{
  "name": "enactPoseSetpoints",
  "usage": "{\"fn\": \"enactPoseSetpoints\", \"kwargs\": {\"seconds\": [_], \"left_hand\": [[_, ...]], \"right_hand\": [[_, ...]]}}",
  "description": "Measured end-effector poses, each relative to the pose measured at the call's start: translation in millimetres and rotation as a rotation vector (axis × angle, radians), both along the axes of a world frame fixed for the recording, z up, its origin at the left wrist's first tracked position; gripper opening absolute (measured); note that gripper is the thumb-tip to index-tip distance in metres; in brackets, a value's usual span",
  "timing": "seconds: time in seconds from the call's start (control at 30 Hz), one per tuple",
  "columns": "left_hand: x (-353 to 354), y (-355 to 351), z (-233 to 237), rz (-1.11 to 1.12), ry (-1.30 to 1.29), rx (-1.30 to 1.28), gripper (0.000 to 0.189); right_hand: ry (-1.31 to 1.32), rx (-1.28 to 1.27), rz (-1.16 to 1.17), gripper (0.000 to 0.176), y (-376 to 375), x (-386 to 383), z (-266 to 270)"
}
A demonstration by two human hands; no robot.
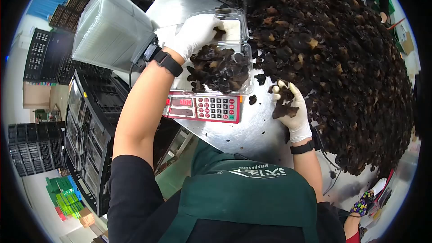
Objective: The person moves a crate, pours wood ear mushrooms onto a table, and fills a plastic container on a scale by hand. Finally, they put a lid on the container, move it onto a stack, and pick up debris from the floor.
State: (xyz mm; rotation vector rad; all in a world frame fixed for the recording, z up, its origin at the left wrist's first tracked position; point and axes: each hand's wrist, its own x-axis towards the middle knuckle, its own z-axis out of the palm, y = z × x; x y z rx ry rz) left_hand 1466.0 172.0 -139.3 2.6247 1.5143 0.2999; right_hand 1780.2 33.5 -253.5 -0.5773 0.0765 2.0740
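My left hand, in a white glove, reaches over an open clear plastic clamshell box. Its fingers are curled at a dark piece of wood ear mushroom, near the lid half. A heap of wood ear mushrooms fills the box's nearer half. Under the box is a red digital scale, its display reading 0.00. My right hand, also gloved, is turned palm up beside the big pile, fingers bent around several wood ear mushrooms.
A large pile of wood ear mushrooms covers the right of the metal table. Stacked clear boxes stand at the left, above black crates. Another person's gloved hand shows at the lower right.
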Motion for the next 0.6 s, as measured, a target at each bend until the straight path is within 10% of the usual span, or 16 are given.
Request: {"fn": "enactPoseSetpoints", "kwargs": {"seconds": [0.43,0.6], "left_hand": [[-3,-11,13,0.085,-0.248,0.098,0.006],[24,-59,23,-0.231,-0.01,0.001,0.02]], "right_hand": [[-0.139,0.11,0.08,0.027,-4,0,-8],[-0.042,0.064,0.037,0.029,-4,3,-19]]}}
